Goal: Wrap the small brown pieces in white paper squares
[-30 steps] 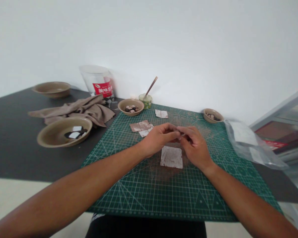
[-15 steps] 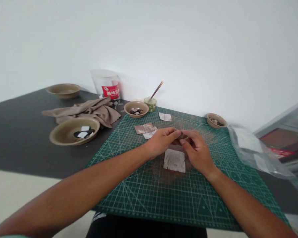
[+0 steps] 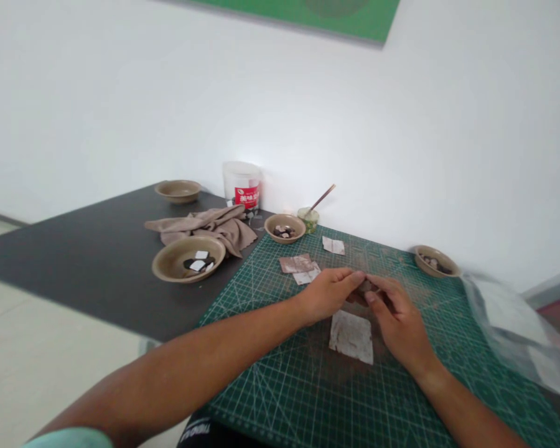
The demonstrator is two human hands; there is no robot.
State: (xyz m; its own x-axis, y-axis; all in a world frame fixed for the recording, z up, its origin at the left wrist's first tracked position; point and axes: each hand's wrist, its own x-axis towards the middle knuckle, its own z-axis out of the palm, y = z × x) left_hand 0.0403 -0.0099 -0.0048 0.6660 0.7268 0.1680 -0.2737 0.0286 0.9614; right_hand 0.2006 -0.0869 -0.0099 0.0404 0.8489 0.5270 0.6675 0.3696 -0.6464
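Both hands meet over the green cutting mat (image 3: 308,398). My left hand (image 3: 329,294) and my right hand (image 3: 399,320) pinch a small dark piece (image 3: 366,287) between their fingertips; I cannot make out what it is. Just below the hands a stained white paper square (image 3: 352,336) lies flat on the mat. More stained paper scraps (image 3: 299,266) lie a little beyond my left hand, and another scrap (image 3: 333,246) lies farther back.
On the black table: a large tan bowl (image 3: 168,264) with small pieces, a brown cloth (image 3: 205,224), an empty far bowl (image 3: 177,190), a clear tub with red label (image 3: 242,185), a small bowl (image 3: 284,227), a jar with a stick (image 3: 309,218), a right bowl (image 3: 436,261), a clear plastic bag (image 3: 518,330).
The view has lifted and swung left, so the table sits lower and to the right. The hands stay together pinching the small piece over the paper square.
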